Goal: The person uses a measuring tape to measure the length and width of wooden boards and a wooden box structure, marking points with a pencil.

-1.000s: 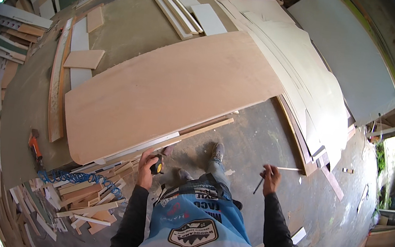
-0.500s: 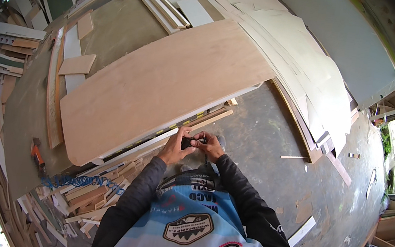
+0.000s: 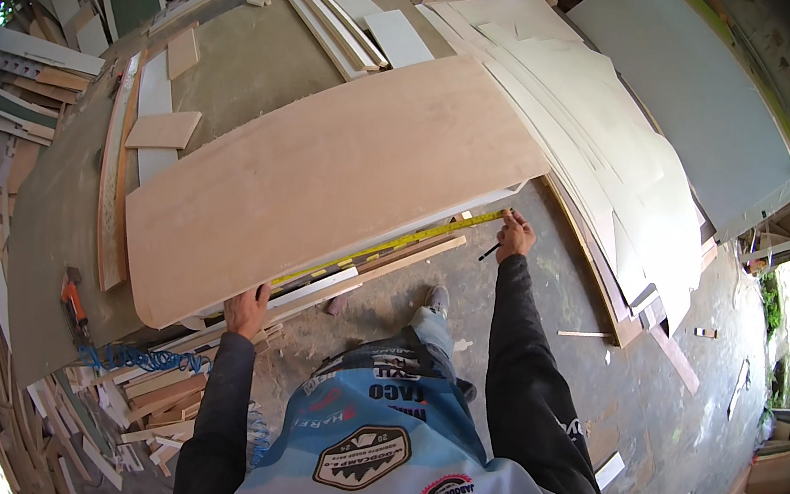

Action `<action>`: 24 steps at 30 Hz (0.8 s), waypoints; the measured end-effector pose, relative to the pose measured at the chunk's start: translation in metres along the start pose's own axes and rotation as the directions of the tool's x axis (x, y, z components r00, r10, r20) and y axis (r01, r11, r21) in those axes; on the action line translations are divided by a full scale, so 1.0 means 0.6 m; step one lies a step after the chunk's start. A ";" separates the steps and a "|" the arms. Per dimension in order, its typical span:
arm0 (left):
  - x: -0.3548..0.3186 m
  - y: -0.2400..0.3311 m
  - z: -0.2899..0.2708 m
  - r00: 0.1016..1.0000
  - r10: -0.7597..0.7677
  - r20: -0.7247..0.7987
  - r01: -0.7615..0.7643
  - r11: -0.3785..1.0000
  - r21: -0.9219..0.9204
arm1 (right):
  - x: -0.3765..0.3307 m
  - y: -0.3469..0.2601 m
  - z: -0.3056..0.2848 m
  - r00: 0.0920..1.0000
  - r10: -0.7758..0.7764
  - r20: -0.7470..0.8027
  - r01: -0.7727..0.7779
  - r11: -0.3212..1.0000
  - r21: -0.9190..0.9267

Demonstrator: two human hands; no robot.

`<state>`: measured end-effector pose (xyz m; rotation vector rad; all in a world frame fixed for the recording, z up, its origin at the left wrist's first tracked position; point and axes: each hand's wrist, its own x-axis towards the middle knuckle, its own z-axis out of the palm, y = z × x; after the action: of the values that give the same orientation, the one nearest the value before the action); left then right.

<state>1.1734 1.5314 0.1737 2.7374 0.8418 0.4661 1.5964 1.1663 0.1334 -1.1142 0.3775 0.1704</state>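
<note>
A thin yellow measuring tape stretches along the near edge of a long, pale-brown wooden panel. The right hand pinches the tape's end in closed fingers, a slim dark stick jutting below; the left hand meets the panel's edge, its fingers' spread and hold impossible to tell.

Bare hands: two, namely left hand and right hand. Yellow tape-measure blade: one. Dark pencil: one. Large round-cornered plywood panel: one. Small tan offcuts: two. White rectangular boards beside the long strips: two. Orange hand tool: one. Coiled blue hose: one. Scrap wood pieces: many, overlapping, not countable.
</note>
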 end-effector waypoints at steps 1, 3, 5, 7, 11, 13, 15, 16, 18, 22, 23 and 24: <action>-0.007 -0.022 -0.001 1.000 -0.005 -0.008 0.005 1.000 0.001 | 0.019 -0.009 -0.002 1.000 -0.018 -0.019 0.018 1.000 -0.023; -0.023 -0.060 -0.012 0.999 -0.020 -0.036 0.021 0.999 0.024 | 0.028 -0.014 0.024 0.998 -0.059 -0.010 0.058 0.996 -0.063; -0.041 -0.073 -0.018 0.997 -0.026 -0.068 0.029 0.999 0.046 | 0.039 -0.017 0.043 0.994 -0.106 -0.024 0.103 0.990 -0.098; -0.039 -0.073 -0.014 0.992 -0.115 0.047 0.115 0.993 0.013 | 0.049 -0.012 0.057 0.986 -0.152 -0.064 0.144 0.982 -0.124; -0.019 -0.048 -0.003 0.984 -0.156 0.083 0.149 0.986 0.081 | 0.087 0.003 0.035 0.971 -0.200 -0.135 0.184 0.976 -0.117; -0.019 -0.038 -0.001 0.971 -0.218 0.095 0.208 0.973 0.103 | 0.082 0.005 0.045 0.973 -0.199 -0.118 0.183 0.974 -0.134; -0.013 -0.026 -0.004 0.972 -0.203 0.121 0.191 0.977 0.098 | 0.095 -0.005 0.029 0.978 -0.198 -0.059 0.189 0.973 -0.129; -0.015 -0.025 -0.006 0.981 -0.173 0.092 0.166 0.982 0.086 | 0.093 -0.006 0.029 0.987 -0.153 -0.056 0.145 0.981 -0.127; -0.021 -0.020 -0.008 0.991 -0.128 0.037 0.125 0.989 0.079 | 0.090 -0.012 0.025 0.995 -0.089 -0.033 0.084 0.989 -0.124; -0.029 -0.027 -0.003 0.993 -0.112 0.036 0.108 0.990 0.089 | 0.067 -0.022 0.030 0.999 -0.036 0.018 0.038 0.991 -0.125; -0.032 -0.028 0.001 0.994 -0.110 0.020 0.107 0.990 0.089 | 0.063 -0.023 0.031 0.999 -0.032 0.029 0.035 0.991 -0.126; -0.036 -0.030 0.004 0.994 -0.108 0.004 0.107 0.990 0.090 | 0.058 -0.024 0.030 0.998 -0.019 0.058 0.025 0.994 -0.102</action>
<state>1.1483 1.5332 0.1607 2.7548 1.0257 0.4032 1.6368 1.1744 0.1392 -1.2119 0.3084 0.2032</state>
